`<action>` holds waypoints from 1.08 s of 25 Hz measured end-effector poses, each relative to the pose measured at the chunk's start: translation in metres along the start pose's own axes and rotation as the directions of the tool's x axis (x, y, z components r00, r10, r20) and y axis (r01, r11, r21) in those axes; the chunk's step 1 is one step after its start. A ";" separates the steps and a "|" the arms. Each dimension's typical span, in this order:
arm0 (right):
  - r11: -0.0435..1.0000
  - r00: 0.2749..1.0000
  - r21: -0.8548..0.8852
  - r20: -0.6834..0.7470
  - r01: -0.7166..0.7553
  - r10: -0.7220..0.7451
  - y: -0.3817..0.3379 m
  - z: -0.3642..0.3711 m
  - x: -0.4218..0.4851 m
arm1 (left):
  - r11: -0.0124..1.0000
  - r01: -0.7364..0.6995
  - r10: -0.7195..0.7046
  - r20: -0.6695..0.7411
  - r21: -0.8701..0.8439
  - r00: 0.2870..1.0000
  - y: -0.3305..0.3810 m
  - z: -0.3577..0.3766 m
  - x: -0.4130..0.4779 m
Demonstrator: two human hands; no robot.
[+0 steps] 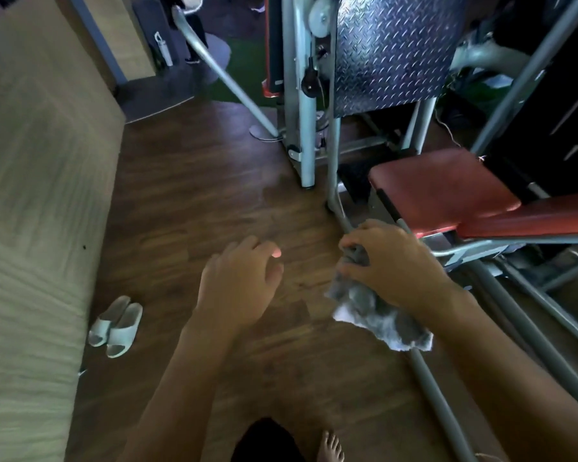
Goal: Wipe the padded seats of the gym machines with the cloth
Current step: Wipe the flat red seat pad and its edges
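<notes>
A red padded seat (447,185) of a gym machine sits at the right, with a second red pad (534,220) joining it at the right edge. My right hand (391,261) is shut on a grey fluffy cloth (377,315), held in the air just left of and below the seat's front corner, not touching the pad. The cloth hangs down below my wrist. My left hand (237,281) hovers over the wooden floor to the left, fingers apart and holding nothing.
Grey steel frame tubes (437,395) run across the floor under my right arm. A diamond-plate panel (391,51) and upright posts (306,128) stand behind the seat. A beige wall (37,195) fills the left, with pale slippers (116,326) beside it. My bare foot (329,446) is at the bottom.
</notes>
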State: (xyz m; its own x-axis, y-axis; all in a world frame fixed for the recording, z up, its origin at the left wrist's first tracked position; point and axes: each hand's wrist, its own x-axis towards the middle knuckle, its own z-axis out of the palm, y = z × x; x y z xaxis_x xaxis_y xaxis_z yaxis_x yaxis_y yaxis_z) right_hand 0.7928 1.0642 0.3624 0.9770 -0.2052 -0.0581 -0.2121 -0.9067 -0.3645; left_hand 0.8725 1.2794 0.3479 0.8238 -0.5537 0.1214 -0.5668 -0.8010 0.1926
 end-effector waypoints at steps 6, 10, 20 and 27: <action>0.992 0.991 0.031 -0.060 -0.120 0.122 0.083 -0.024 0.130 | 0.991 -0.135 0.136 0.052 -0.014 0.989 0.006 0.034 0.184; 0.963 0.961 0.064 -0.075 -0.261 0.265 0.126 -0.046 0.207 | 0.958 -0.279 0.283 0.082 -0.062 0.956 0.021 0.053 0.318; 0.761 0.712 0.289 -0.272 -0.580 0.647 0.292 -0.082 0.334 | 0.778 -0.618 0.626 0.235 -0.116 0.744 0.124 0.116 0.605; 0.694 0.652 0.371 -0.252 -0.617 0.714 0.398 -0.082 0.422 | 0.697 -0.681 0.707 0.378 -0.224 0.598 0.203 0.187 0.744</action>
State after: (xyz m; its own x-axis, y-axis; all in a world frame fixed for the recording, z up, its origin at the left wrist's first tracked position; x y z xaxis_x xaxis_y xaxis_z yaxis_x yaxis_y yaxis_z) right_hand 1.1185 0.5862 0.2687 0.4804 -0.8747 -0.0637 -0.7415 -0.3663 -0.5622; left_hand 1.3692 0.6624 0.2950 0.0885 -0.9832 -0.1598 -0.9542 -0.1297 0.2697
